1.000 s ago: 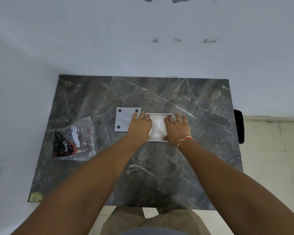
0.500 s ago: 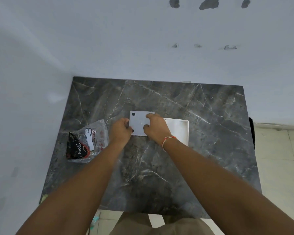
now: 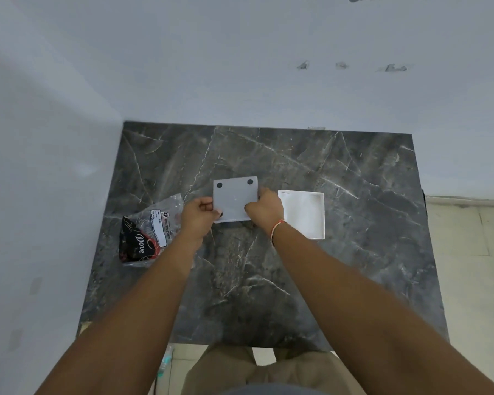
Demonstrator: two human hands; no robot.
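While your left hand (image 3: 198, 216) and right hand (image 3: 264, 210) pinch the grey square lid (image 3: 234, 199) by its side edges, it sits just left of the white tray (image 3: 303, 213); plastic packet (image 3: 147, 232) lies further left.

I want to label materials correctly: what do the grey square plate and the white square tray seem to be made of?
Grey square plate: probably matte plastic, with a dull, even surface. Its black round pads at the corners are perhaps rubber. White square tray: likely plastic or ceramic, judging by the smooth thin rim.
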